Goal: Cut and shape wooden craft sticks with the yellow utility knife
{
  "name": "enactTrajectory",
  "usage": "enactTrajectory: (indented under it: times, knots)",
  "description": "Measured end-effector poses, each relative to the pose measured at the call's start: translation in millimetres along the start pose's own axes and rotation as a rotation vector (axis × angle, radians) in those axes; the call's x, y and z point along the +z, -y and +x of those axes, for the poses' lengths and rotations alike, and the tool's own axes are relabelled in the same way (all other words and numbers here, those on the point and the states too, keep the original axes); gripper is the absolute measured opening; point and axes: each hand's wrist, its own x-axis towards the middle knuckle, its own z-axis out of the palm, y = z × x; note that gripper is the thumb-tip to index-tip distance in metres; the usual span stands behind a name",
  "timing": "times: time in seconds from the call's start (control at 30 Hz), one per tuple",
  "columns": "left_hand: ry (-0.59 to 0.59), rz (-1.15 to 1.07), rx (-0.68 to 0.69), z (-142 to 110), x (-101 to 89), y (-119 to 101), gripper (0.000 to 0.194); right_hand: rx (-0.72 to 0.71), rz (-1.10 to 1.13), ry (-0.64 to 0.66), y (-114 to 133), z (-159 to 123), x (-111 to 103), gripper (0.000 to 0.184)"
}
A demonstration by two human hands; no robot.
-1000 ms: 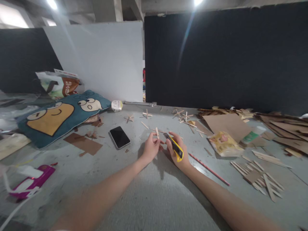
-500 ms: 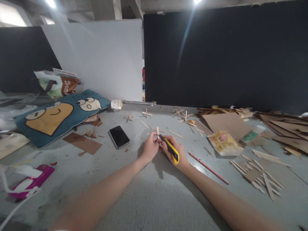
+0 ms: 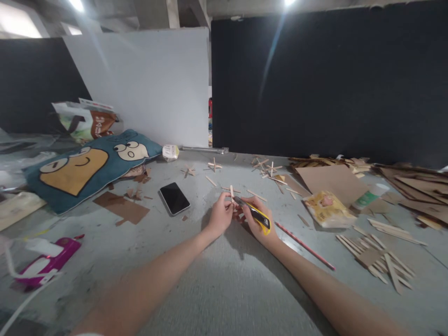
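Near the middle of the table, my left hand (image 3: 221, 214) pinches a small wooden craft stick (image 3: 231, 192), which points up and away from me. My right hand (image 3: 261, 219) is wrapped round a yellow and black utility knife (image 3: 258, 217). The knife's front end lies against or very close to the stick; contact is too small to tell. Several loose craft sticks (image 3: 256, 195) lie just beyond the hands. Star-like pieces of crossed sticks (image 3: 214, 165) stand farther back. A red pencil (image 3: 304, 246) rests right of my right hand.
A phone (image 3: 174, 199) lies left of my hands. At right are a yellow packet (image 3: 328, 209), a glue stick (image 3: 370, 196), a pile of craft sticks (image 3: 376, 256) and cardboard (image 3: 329, 179). A cushion (image 3: 91, 168) and a purple power strip (image 3: 52, 262) sit at left.
My right hand has shifted slightly right and turned, so the knife lies flatter across the stick. My left hand keeps its pinch on the stick. The whole view has drifted slightly.
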Motion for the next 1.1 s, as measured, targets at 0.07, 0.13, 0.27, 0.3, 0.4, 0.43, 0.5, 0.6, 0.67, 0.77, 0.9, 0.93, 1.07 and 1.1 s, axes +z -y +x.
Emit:
enactTrajectory:
  times: [0.07, 0.13, 0.27, 0.3, 0.4, 0.43, 0.5, 0.6, 0.67, 0.77, 0.9, 0.93, 1.07, 1.1]
  knots:
    - [-0.004, 0.001, 0.002, 0.0, -0.2, 1.2, 0.015, 0.045, 0.135, -0.010, -1.6, 2.8, 1.1, 0.034]
    - [-0.002, 0.002, 0.001, 0.0, -0.6, 1.4, 0.017, 0.112, 0.329, -0.014, -2.2, 6.7, 2.5, 0.037]
    - [0.015, -0.004, 0.009, 0.0, -1.3, 0.4, 0.019, 0.266, 0.656, -0.028, -2.9, 14.3, 2.2, 0.038]
    - [0.016, 0.001, 0.012, 0.0, -1.3, 0.2, 0.019, 0.291, 0.692, -0.034, -3.1, 15.4, 1.5, 0.037]
    - [0.027, 0.007, 0.012, -0.1, -0.8, -0.1, 0.019, 0.322, 0.723, -0.026, -4.4, 16.5, -0.6, 0.036]
    - [0.033, 0.005, 0.009, -0.2, -0.5, -0.2, 0.019, 0.322, 0.716, -0.018, -5.0, 16.4, -1.1, 0.036]
    - [0.039, -0.003, 0.000, -0.4, 0.0, -0.3, 0.018, 0.315, 0.681, -0.001, -7.0, 16.1, -1.6, 0.037]
    - [0.041, -0.015, -0.016, -0.6, 0.3, -0.5, 0.017, 0.286, 0.599, 0.015, -10.5, 16.3, -1.0, 0.037]
    - [0.039, -0.032, -0.028, -0.3, 0.0, -0.4, 0.017, 0.272, 0.569, 0.021, -12.0, 16.8, -0.3, 0.037]
    - [0.034, -0.062, -0.072, 1.0, -1.5, 0.5, 0.021, 0.255, 0.536, 0.021, -11.8, 17.4, 1.1, 0.038]
    - [0.019, -0.088, -0.121, 3.8, -3.3, 2.6, 0.023, 0.202, 0.442, 0.047, -9.3, 17.0, 2.5, 0.042]
    - [0.019, -0.097, -0.123, 4.5, -3.4, 3.0, 0.023, 0.192, 0.440, 0.052, -9.1, 16.8, 2.8, 0.042]
    - [0.025, -0.143, -0.130, 7.2, -2.3, 3.3, 0.031, 0.175, 0.463, 0.038, -11.0, 16.8, 3.6, 0.042]
    - [0.024, -0.153, -0.132, 8.1, -2.0, 3.1, 0.033, 0.172, 0.457, 0.036, -11.7, 17.0, 3.8, 0.042]
